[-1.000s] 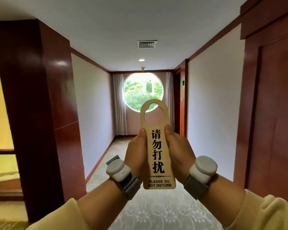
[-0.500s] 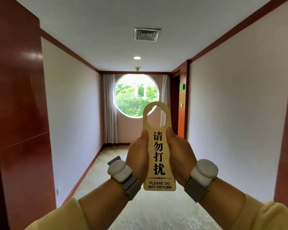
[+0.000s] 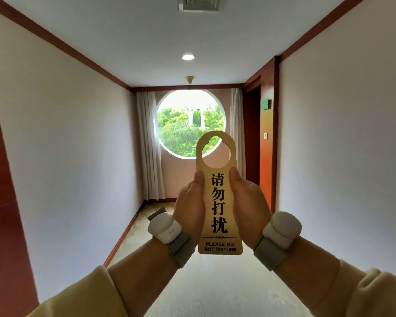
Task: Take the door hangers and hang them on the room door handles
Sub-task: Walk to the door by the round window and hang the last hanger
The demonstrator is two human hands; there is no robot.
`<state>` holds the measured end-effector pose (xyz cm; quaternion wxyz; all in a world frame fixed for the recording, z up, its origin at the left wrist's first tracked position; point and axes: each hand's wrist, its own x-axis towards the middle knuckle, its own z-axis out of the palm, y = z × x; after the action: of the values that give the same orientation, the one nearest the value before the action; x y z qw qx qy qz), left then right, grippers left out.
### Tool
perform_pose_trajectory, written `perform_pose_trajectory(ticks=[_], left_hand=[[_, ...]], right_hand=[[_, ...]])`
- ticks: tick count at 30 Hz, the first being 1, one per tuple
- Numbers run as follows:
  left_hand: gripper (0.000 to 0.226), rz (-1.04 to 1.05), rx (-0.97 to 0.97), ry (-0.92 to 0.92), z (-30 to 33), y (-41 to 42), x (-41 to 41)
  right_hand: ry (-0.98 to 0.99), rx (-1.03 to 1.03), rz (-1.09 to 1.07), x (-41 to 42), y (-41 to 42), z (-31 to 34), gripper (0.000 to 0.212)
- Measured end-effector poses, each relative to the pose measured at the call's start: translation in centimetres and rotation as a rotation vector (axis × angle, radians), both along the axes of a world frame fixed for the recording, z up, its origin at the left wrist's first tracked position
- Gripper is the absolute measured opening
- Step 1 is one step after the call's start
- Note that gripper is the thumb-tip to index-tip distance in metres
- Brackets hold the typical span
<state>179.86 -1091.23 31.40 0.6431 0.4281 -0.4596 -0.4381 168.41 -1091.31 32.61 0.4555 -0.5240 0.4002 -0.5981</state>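
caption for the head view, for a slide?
Both hands, left and right, hold a "Do Not Disturb" hanger upright in a corridor facing a round window.

A large round window closes the corridor's far end, sheer white curtains hanging either side. Above it sits a recessed ceiling light; below lies pale patterned carpet.

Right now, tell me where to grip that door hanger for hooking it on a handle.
Grip the door hanger by its long lower edges from both sides, as the left hand and right hand do. That probably works best: the round hole on top stays clear.
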Motion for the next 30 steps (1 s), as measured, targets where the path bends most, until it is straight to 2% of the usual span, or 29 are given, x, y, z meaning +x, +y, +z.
perform_pose_trajectory(ticks=[3, 8, 12, 16, 20, 24, 30], left_hand=[[0.055, 0.052, 0.018, 0.033, 1.1, -9.8, 0.5], [0.05, 0.069, 0.014, 0.042, 2.5, -27.0, 2.6], [0.057, 0.034, 0.004, 0.088, 2.4, -39.9, 4.5], [0.054, 0.015, -0.038, 0.069, 1.3, -52.7, 6.0], [0.052, -0.011, -0.066, 0.049, 1.2, -65.0, 8.0], [0.053, -0.011, -0.081, 0.036, 2.5, -78.4, 10.6], [0.053, -0.056, -0.086, 0.034, 3.7, -97.1, 12.1]], right_hand=[[0.026, -0.084, -0.012, 0.6, -9.6, 0.5, 0.058], [0.029, -0.168, -0.019, 2.6, -26.0, 2.4, 0.06], [-0.008, -0.127, -0.029, 4.2, -39.1, 2.2, 0.058], [-0.012, -0.032, 0.005, 5.8, -52.3, 1.3, 0.048], [-0.025, -0.052, 0.013, 8.0, -64.7, 0.8, 0.051], [-0.023, -0.072, -0.02, 10.7, -77.5, 2.1, 0.061], [-0.031, -0.056, -0.077, 12.2, -96.4, 3.2, 0.052]])
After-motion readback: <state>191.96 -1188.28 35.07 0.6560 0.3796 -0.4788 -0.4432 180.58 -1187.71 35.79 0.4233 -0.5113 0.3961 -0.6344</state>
